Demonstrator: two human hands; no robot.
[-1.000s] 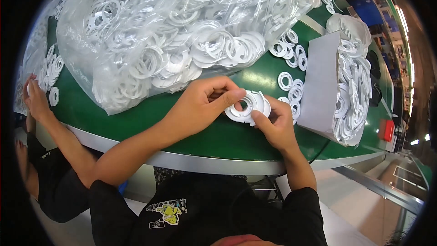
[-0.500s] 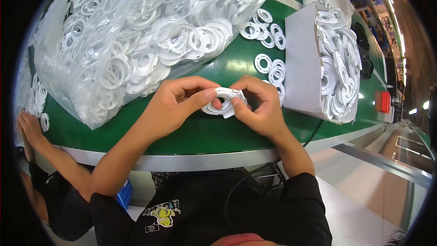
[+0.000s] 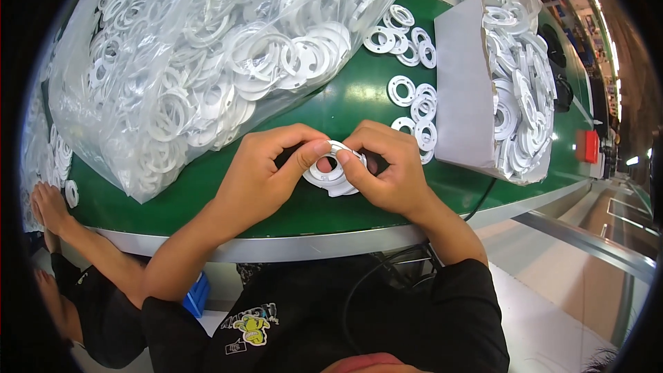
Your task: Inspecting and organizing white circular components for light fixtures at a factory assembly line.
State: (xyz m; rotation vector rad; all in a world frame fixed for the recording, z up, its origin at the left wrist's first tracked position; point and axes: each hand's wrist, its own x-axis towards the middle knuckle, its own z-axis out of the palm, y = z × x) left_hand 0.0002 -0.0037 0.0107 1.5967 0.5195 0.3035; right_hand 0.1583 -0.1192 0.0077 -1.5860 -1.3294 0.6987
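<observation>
Between my two hands, just above the green table, is a white plastic ring point(image 3: 327, 181) with a round hole and a small tab on its near edge. My left hand point(image 3: 273, 162) pinches its upper left side, thumb on top. My right hand point(image 3: 390, 166) grips the right side, with the thumb pressed on the ring's face and the fingers curled behind. Part of the ring is hidden under my fingers, so I cannot tell whether it is one piece or two stacked. Several loose white rings point(image 3: 423, 107) lie on the table beyond my right hand.
A large clear plastic bag point(image 3: 173, 97) full of white rings covers the table's left and far side. At the right stands a white cardboard box point(image 3: 461, 83) heaped with similar parts. A red box point(image 3: 587, 146) is farther right. A co-worker's hand point(image 3: 50, 206) rests at the far left.
The ring has been tilted and turned in my hands, and its tab now points nearer to me. My right thumb has slid up and left over the ring.
</observation>
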